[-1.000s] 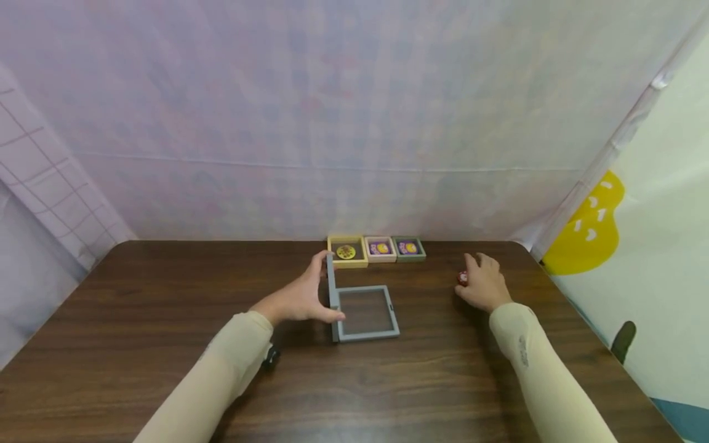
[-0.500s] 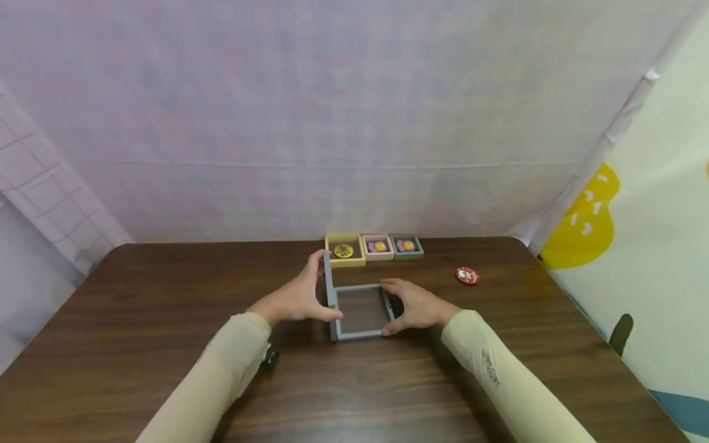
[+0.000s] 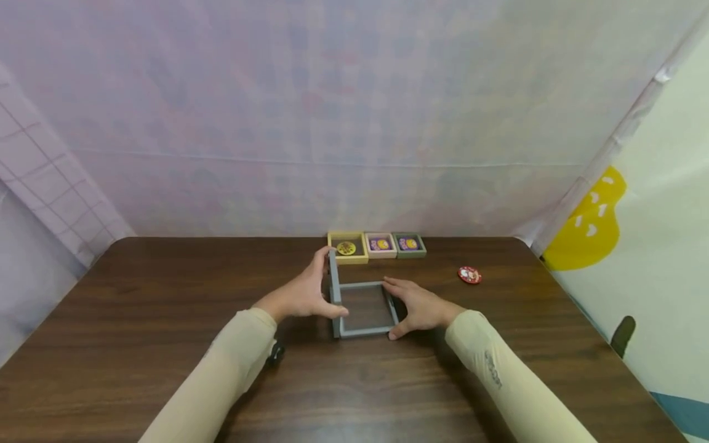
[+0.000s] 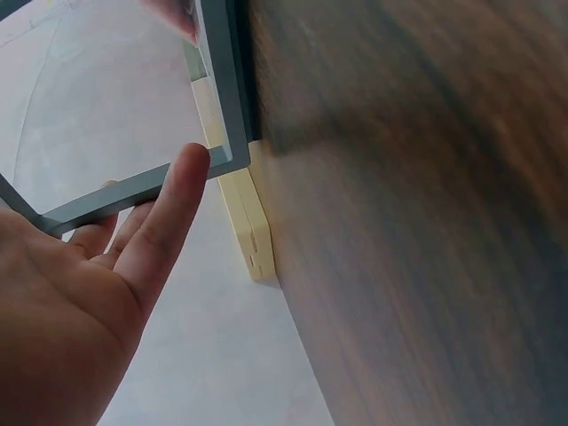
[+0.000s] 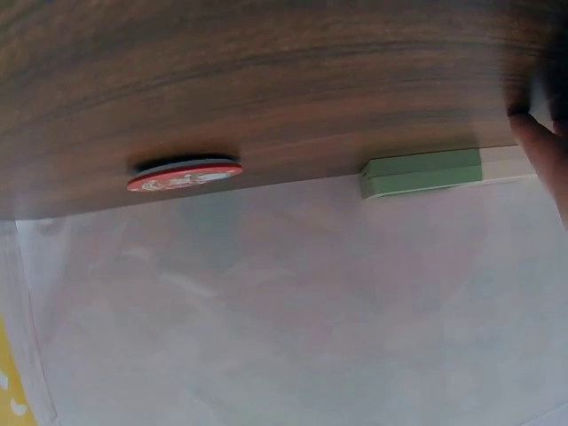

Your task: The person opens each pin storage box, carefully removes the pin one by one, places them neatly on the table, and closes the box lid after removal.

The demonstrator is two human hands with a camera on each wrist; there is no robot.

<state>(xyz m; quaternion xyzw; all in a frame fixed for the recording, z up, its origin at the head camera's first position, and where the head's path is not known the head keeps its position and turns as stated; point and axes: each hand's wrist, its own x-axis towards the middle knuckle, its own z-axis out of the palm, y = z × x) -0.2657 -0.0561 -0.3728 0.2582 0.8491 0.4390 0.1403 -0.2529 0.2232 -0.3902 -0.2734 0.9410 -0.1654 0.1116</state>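
A grey hinged display frame (image 3: pixel 365 333) stands unfolded like a book in the head view. One half lies level on the table, and the other rises upright along its left side. My left hand (image 3: pixel 303 296) holds the upright half, thumb at the near side and fingers at the far edge. In the left wrist view, the fingers (image 4: pixel 164 222) lie along the frame's rail. My right hand (image 3: pixel 422 306) spans the level half's right side, thumb at the near corner and fingers at the far corner. To its right lies a round red token (image 3: pixel 469 275) with a pale picture.
Against the back curtain (image 3: pixel 354 123) stand a yellow frame (image 3: pixel 354 261) with a round token, a pink frame (image 3: pixel 382 255) and a green frame (image 3: pixel 412 253), each with a purple picture. The brown table (image 3: pixel 166 295) ends at the curtain.
My right hand has let go of the red token and moved left to the grey frame's right side. The left hand keeps its hold on the upright half.
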